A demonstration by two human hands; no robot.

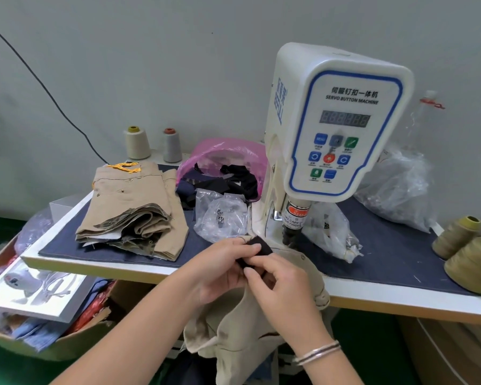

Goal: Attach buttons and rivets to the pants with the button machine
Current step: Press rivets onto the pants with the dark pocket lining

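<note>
A white servo button machine (336,120) stands on the table, its black punch head (290,234) just right of my hands. Beige pants (239,329) hang over the table's front edge below my hands. My left hand (222,270) and my right hand (278,284) pinch a small dark fabric patch (257,247) together, held above the pants' waistband just left of the punch. A clear bag with metal buttons (221,218) lies left of the machine base.
A folded stack of beige pants (134,209) lies at the table's left. A pink bag of dark scraps (225,170), thread cones (461,237), clear bags (400,190) and a denim mat (386,254) surround the machine. A cardboard box (53,323) sits below left.
</note>
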